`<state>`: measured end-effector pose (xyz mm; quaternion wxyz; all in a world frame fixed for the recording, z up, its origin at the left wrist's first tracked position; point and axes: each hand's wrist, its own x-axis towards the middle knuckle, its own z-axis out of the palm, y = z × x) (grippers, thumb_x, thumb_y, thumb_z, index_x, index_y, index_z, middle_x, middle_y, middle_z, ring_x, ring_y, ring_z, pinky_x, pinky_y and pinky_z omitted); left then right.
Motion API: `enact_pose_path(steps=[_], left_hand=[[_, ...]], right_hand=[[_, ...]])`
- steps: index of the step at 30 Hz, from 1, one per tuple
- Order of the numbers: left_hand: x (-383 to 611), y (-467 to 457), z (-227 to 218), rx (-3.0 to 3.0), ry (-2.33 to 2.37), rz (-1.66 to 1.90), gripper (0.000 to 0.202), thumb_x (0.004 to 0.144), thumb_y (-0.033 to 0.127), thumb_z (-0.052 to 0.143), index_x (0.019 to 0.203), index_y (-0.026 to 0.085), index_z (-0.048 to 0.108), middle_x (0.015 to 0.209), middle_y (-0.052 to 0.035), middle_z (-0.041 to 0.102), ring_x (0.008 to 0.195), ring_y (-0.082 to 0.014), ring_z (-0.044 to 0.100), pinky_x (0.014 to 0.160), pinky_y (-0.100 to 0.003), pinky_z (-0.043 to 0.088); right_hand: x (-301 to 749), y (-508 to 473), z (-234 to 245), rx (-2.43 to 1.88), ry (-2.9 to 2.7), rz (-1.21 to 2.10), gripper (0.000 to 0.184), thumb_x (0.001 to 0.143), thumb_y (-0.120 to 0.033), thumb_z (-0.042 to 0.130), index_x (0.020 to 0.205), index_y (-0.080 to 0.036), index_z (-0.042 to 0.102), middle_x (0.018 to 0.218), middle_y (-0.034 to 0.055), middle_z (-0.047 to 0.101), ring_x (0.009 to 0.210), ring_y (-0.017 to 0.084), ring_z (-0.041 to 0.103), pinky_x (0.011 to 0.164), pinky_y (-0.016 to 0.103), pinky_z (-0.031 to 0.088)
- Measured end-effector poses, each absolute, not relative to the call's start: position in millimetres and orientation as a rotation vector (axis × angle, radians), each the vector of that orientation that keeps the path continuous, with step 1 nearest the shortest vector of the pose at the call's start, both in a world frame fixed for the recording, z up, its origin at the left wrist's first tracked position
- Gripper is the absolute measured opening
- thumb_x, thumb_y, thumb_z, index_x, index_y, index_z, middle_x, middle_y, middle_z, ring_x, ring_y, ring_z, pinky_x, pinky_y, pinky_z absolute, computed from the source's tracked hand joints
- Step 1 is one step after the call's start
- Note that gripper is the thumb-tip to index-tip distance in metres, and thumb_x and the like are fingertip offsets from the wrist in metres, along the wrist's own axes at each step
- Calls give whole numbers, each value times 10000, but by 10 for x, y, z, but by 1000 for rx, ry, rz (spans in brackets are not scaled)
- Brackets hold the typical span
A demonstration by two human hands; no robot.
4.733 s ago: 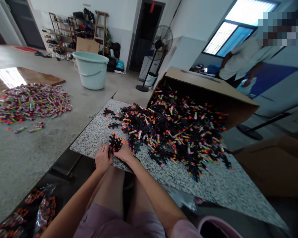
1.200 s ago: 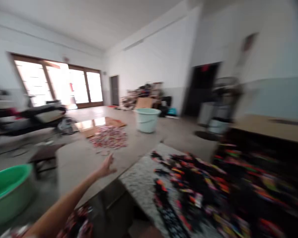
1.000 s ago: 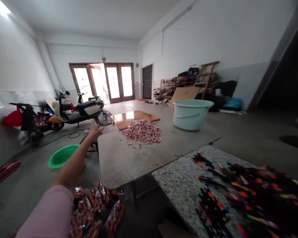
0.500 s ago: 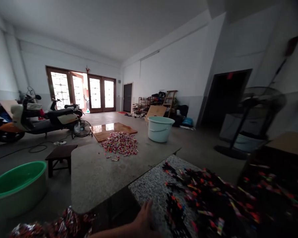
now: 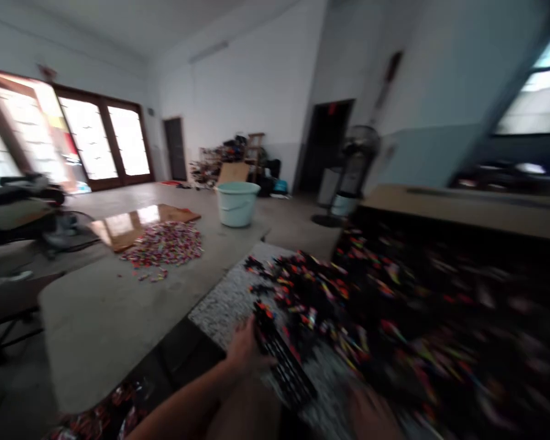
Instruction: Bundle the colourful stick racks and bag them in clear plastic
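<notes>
My left hand [image 5: 246,349] is over the speckled grey slab [image 5: 224,302], fingers stretched out and thumb apart. It lies against the left side of a long black slotted piece [image 5: 286,363], whose kind I cannot make out. My right hand [image 5: 371,412], low in the view, is smeared by motion, so its fingers do not show clearly. Between and beyond the hands spreads a pile of small black pieces with bright coloured bits [image 5: 311,287]. More of them fill the dark area to the right.
On the pale board [image 5: 105,324] lies a heap of small colourful pieces [image 5: 165,244], beside a shiny brown panel [image 5: 123,226]. A pale green bucket [image 5: 237,205] stands behind. Crinkled shiny wrapping [image 5: 114,409] lies at lower left. A standing fan [image 5: 360,143] is by the doorway.
The view has swung to the right, so the green basin has left it and a window has appeared. My right hand has come into view. My left hand is now beside the black slotted piece.
</notes>
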<state>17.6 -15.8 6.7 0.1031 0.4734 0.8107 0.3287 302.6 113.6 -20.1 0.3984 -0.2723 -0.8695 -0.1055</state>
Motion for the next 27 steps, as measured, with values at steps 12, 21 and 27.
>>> enact_pose_path(steps=[12, 21, 27], left_hand=[[130, -191, 22, 1608, 2490, 909, 1008, 672, 648, 715, 1445, 143, 313, 1301, -175, 604, 1286, -350, 525, 1066, -498, 425], [152, -135, 103, 1586, 2501, 847, 916, 670, 694, 683, 1366, 161, 416, 1279, -155, 623, 1281, -347, 528, 1099, -484, 389], [109, -145, 101, 1593, 2488, 786, 914, 666, 706, 672, 1336, 127, 446, 1280, -177, 623, 1281, -348, 521, 1088, -478, 404]], right_hand=[[1955, 908, 543, -817, -2367, 408, 193, 878, -78, 516, 924, -202, 658, 971, 73, 666, 964, 213, 607, 880, 323, 492], [2000, 1173, 201, -1516, -1834, 699, 369, 812, -316, 667, 1101, -175, 486, 788, 36, 681, 761, 241, 669, 707, 325, 498], [2091, 1066, 99, -1565, -1710, 876, 375, 798, -252, 647, 1129, -191, 482, 677, -46, 643, 654, 196, 662, 662, 297, 507]])
